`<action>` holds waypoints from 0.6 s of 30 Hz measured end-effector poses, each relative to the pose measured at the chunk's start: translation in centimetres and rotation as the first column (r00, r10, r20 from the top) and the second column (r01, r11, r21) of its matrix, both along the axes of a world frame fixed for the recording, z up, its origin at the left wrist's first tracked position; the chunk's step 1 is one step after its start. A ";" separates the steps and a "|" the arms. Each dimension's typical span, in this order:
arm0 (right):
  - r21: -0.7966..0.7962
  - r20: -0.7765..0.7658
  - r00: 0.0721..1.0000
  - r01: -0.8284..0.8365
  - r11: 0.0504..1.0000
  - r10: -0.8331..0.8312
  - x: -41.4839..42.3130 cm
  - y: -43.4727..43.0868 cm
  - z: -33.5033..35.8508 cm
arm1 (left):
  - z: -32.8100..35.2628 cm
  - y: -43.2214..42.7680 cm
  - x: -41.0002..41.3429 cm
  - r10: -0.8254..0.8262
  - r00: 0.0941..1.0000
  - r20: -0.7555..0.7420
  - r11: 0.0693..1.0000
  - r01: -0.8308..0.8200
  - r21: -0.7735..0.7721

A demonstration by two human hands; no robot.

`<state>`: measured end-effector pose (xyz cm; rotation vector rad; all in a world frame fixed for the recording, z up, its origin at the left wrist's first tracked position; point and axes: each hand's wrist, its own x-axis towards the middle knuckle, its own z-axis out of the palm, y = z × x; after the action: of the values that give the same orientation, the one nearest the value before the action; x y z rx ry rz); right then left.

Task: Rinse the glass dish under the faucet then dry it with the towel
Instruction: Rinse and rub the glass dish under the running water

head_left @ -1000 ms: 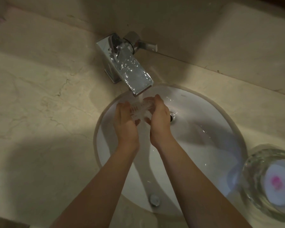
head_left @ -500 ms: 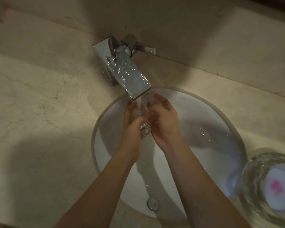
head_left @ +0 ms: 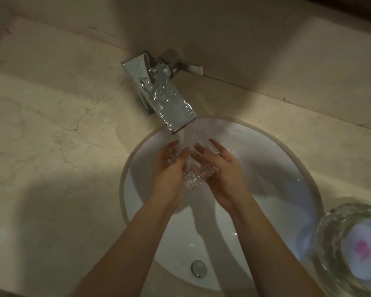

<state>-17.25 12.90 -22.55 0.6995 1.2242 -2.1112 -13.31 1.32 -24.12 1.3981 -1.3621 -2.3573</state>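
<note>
- The left hand (head_left: 169, 166) sits at the centre of the frame, palm turned inward, fingers curved around the left side of a small ribbed glass dish (head_left: 196, 174).
- The right hand (head_left: 221, 170) faces it, palm up and fingers spread, cupping the right side and underside of the dish, so both hands are grasping it between them.
- The dish is clear, with a patterned wall; its lower end shows between the two palms, while its upper part is blurred by water and hard to make out.
- A stream of water (head_left: 181, 137) falls from the spout onto the fingertips and the dish.
- The faucet (head_left: 167, 99) is square and chrome, just above the hands in the upper middle of the frame, with a lever handle (head_left: 186, 65) pointing right.
- The hands are held over a round white sink (head_left: 287, 179), wet inside, with an overflow opening (head_left: 198, 268) near the bottom edge.
- A beige marble worktop (head_left: 51, 146) surrounds the sink.
- At the lower right corner a large glass bowl (head_left: 330, 243) stands on the worktop, holding something white with a pink spot (head_left: 362, 249).
</note>
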 end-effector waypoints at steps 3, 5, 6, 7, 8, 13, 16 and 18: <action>0.302 -0.002 0.971 -0.226 0.926 0.237 -0.8 0.5 -0.1 | -0.3 -0.8 0.0 -0.067 0.998 -0.012 0.982 0.064 -0.177; 0.385 -0.006 0.944 -0.303 0.871 0.331 -1.3 0.1 -0.1 | -0.2 -1.1 -0.2 -0.096 0.995 -0.027 0.973 0.088 -0.215; 0.442 -0.023 0.925 -0.331 0.834 0.379 -1.4 -0.2 0.0 | -0.2 -1.2 -0.2 -0.100 0.995 -0.014 0.968 0.094 -0.231; 0.491 -0.041 0.908 -0.346 0.800 0.418 -1.5 -0.5 0.0 | -0.1 -1.2 -0.1 -0.113 0.994 -0.007 0.961 0.108 -0.254; 0.534 -0.047 0.903 -0.338 0.775 0.427 -1.6 -1.0 0.1 | -0.1 -1.3 -0.1 -0.134 0.991 -0.013 0.955 0.125 -0.269; 0.581 -0.038 0.970 -0.174 0.795 0.240 -1.3 -2.2 -0.1 | 0.3 -1.2 0.5 -0.223 0.975 -0.026 0.956 0.213 -0.202; 0.539 -0.001 0.983 -0.154 0.828 0.183 -0.7 -2.3 -0.2 | 0.6 -1.1 0.6 -0.244 0.969 0.022 0.949 0.244 -0.201; 0.511 -0.032 0.967 -0.200 0.836 0.251 -0.4 -2.1 -0.3 | 0.7 -1.1 0.3 -0.200 0.979 0.050 0.939 0.206 -0.275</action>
<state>-17.62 10.75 -22.89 0.6310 1.8525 -1.6507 -13.03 0.27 -23.46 1.2603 -1.8414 -2.1538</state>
